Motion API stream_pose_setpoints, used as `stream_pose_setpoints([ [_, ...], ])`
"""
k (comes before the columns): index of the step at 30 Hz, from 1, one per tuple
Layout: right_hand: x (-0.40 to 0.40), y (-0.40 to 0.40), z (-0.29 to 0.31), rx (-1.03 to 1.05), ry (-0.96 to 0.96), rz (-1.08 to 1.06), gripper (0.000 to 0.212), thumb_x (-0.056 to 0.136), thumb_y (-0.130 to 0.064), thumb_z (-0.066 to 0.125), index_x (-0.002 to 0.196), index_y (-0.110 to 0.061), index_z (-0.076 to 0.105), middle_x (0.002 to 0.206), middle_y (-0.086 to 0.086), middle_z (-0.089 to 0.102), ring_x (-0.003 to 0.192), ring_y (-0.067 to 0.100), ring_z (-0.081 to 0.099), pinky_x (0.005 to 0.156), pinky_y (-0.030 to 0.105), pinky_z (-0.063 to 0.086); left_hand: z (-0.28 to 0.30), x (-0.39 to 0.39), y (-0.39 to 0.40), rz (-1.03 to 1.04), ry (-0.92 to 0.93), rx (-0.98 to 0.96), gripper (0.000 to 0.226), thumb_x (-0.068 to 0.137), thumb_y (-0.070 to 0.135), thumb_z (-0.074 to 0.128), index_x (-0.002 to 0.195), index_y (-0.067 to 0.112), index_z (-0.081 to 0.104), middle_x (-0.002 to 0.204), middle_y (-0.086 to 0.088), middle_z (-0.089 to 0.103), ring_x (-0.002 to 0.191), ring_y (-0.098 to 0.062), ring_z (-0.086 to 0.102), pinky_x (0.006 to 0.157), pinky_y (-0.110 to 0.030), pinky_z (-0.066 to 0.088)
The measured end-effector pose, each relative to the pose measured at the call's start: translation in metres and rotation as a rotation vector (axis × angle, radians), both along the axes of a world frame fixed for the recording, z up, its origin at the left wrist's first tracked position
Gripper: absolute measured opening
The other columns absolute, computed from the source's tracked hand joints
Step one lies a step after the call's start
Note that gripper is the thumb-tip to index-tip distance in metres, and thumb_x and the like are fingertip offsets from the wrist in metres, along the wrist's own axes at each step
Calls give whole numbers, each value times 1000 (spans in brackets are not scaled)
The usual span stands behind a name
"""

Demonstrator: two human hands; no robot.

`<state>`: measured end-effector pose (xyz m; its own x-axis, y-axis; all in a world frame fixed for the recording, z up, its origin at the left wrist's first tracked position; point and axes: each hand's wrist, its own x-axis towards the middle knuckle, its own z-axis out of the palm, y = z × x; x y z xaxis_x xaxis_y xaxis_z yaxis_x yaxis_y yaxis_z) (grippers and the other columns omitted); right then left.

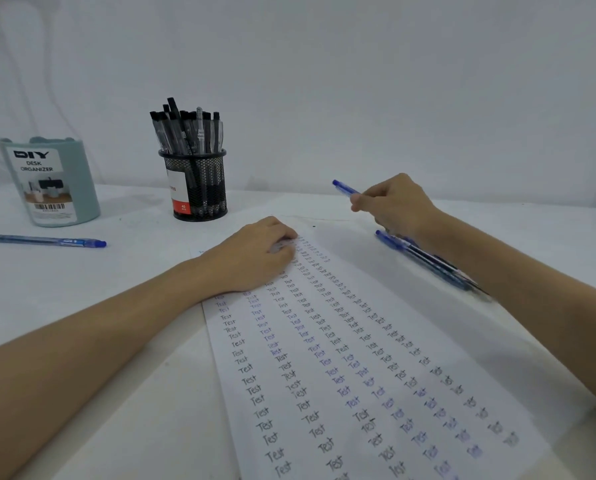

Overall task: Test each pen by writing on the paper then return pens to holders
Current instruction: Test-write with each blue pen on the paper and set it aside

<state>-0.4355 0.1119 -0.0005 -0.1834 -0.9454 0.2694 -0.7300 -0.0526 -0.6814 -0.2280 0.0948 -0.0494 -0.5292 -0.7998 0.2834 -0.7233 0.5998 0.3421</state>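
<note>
Right hand (398,202) pinching a translucent blue ballpoint pen (345,188) above the far edge of the white, word-filled paper sheet (376,358), flat left hand (258,252) pinning it: best lowered to blank space, tip down, written lightly.

holders: two, a mesh cup (196,188) and a teal organizer (56,181)
paper (376,358): one sheet
hands: two, left hand (255,254) and right hand (396,206)
blue pens: one loose pen (43,241), one held pen (345,188), a bundle (424,259) too overlapped to count
black pens (189,129): a cupful, too crowded to count
</note>
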Motion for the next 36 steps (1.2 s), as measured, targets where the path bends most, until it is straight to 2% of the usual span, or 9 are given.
stream_pose_setpoints([
  [4, -19, 2, 5, 175, 48, 45, 12, 87, -11, 61, 80, -2, 61, 44, -2, 62, 49, 13, 47, 50, 21, 38, 0, 0, 0, -3, -2, -1, 37, 99, 27, 39, 132, 16, 49, 133, 3, 46, 120, -10, 44, 93, -14, 26],
  [8, -26, 5, 5, 184, 188, 47, 15, 79, -14, 72, 73, -7, 61, 43, -4, 60, 55, 15, 51, 53, 21, 40, -1, 1, 0, -18, 11, -1, 36, 99, 26, 40, 132, 15, 49, 133, 3, 46, 121, -10, 44, 93, -13, 25],
  [11, -28, 5, 1, 135, 376, -42, 17, 72, -17, 76, 76, -5, 65, 55, 0, 55, 64, 16, 50, 53, 23, 35, -1, 1, -1, -23, 21, -1, 36, 99, 26, 40, 132, 16, 50, 133, 3, 47, 120, -9, 44, 94, -14, 25],
  [18, -36, 1, 0, 154, 419, -98, 29, 65, -26, 81, 64, -9, 56, 59, 5, 48, 65, 22, 45, 60, 27, 34, -2, 1, -3, -26, 37, -1, 35, 99, 25, 40, 131, 17, 50, 132, 5, 46, 118, -7, 43, 92, -13, 25],
  [23, -33, 4, 14, 114, 350, -51, 34, 74, -35, 76, 62, -8, 61, 55, 1, 55, 57, 17, 48, 62, 27, 38, 3, 2, 2, -24, 16, -4, 37, 97, 28, 44, 133, 20, 48, 136, 7, 44, 123, -8, 42, 95, -17, 28],
  [27, 7, 5, 36, 3, 278, 69, 29, 82, -31, 68, 62, -11, 64, 56, 2, 58, 56, 15, 50, 62, 27, 42, 23, 28, 15, 15, 34, -16, 32, 96, 33, 48, 127, 29, 52, 126, 15, 45, 116, -4, 42, 91, -19, 31],
  [32, 89, 14, 58, 28, 325, 352, 27, 86, -28, 63, 64, -12, 63, 61, 2, 60, 54, 14, 49, 48, 21, 37, 22, 98, 41, 143, -66, 11, 23, 94, 33, 49, 115, 34, 57, 117, 17, 47, 109, -3, 45, 95, -25, 37],
  [34, 131, 13, 57, 23, 347, 453, 24, 87, -24, 62, 68, -9, 65, 70, 7, 64, 62, 16, 52, 48, 21, 40, 19, 136, 53, 229, -86, 34, 20, 93, 34, 50, 111, 37, 57, 117, 17, 49, 109, -5, 48, 98, -29, 40],
  [36, 172, 8, 47, 15, 379, 527, 20, 87, -19, 59, 81, -4, 71, 88, 13, 69, 77, 20, 60, 59, 27, 49, 18, 170, 65, 316, -65, 35, 17, 93, 31, 51, 108, 36, 58, 116, 16, 51, 108, -4, 48, 98, -27, 38],
])
